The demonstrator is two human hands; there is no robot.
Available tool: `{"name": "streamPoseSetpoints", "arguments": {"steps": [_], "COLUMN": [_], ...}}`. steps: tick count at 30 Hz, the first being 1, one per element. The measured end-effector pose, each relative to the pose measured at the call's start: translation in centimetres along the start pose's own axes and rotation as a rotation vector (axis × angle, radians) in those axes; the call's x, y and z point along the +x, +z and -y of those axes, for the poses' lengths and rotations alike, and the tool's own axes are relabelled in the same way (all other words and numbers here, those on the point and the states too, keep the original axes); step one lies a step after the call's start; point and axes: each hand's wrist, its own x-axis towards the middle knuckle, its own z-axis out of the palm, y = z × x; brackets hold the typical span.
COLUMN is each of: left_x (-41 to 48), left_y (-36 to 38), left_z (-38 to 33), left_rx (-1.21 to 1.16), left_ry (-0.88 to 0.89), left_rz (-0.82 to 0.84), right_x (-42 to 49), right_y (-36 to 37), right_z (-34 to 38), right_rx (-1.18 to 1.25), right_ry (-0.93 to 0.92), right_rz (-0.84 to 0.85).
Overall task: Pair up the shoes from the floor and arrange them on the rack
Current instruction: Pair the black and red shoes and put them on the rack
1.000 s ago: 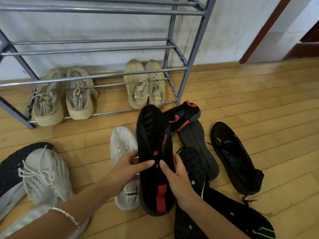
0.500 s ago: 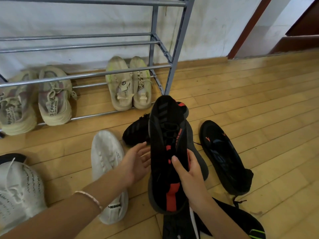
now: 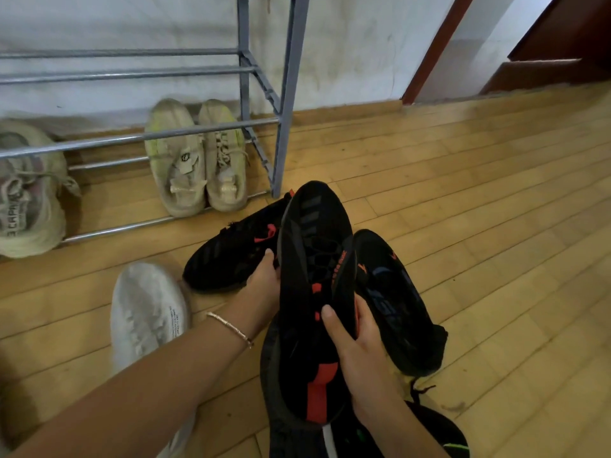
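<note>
My right hand [image 3: 360,352] grips a black sneaker with red accents [image 3: 314,259] by its side and holds it toe-up above the floor. Its match, a second black and red sneaker [image 3: 228,256], lies on the wooden floor just left of it. My left hand [image 3: 263,282] is on that shoe, thumb over its collar, fingers hidden behind the held sneaker. The grey metal shoe rack [image 3: 284,127] stands against the wall behind. A beige pair [image 3: 195,160] sits on its lowest rails, and another pale pair [image 3: 26,193] shows at the far left.
A single white sneaker [image 3: 145,312] lies on the floor under my left forearm. A black shoe with blue and orange marks [image 3: 393,292] lies to the right of the held one. Another black shoe with green trim [image 3: 439,438] is at the bottom edge. A doorway opens at the far right.
My left hand let go of the held sneaker, reached left and settled on the second black and red shoe. The view swung right, and the right hand kept the sneaker.
</note>
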Motion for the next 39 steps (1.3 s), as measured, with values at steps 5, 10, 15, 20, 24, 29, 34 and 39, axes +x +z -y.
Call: {"name": "streamPoseSetpoints", "arguments": {"steps": [5, 10, 15, 20, 24, 29, 34, 39], "left_x": [2.8, -0.3, -4.2, -8.1, -10.8, -12.8, -14.8, -14.9], "left_y": [-1.1, -2.2, -6.6, -12.0, -13.8, -14.6, -16.6, -17.3], "left_z": [0.1, -0.5, -0.1, -3.4, -5.1, -3.0, -3.3, -2.9], "left_rx": [-0.447, -0.601, -0.350, 0.107, 0.344, 0.296, 0.163, 0.074], "left_ry": [0.042, 0.255, 0.505, 0.758, 0.699, 0.403, 0.420, 0.455], "left_rz": [-0.092, -0.218, -0.332, -0.318, -0.241, -0.237, -0.299, -0.275], "right_x": [0.0, 0.0, -0.2, -0.2, -0.1, -1.3, -2.7, -3.1], "right_y": [-0.9, -1.4, -2.0, -1.9, 0.1, 4.9, 7.5, 8.0], "right_z": [-0.2, -0.5, -0.3, 1.1, 1.8, 1.0, 0.6, 1.4], "right_rx": [0.042, 0.039, 0.037, 0.017, -0.002, -0.007, -0.004, -0.005], "right_ry": [0.021, 0.057, 0.061, 0.005, -0.038, -0.058, -0.050, -0.062], "right_rz": [-0.040, -0.062, -0.053, -0.011, 0.037, 0.137, 0.202, 0.219]}}
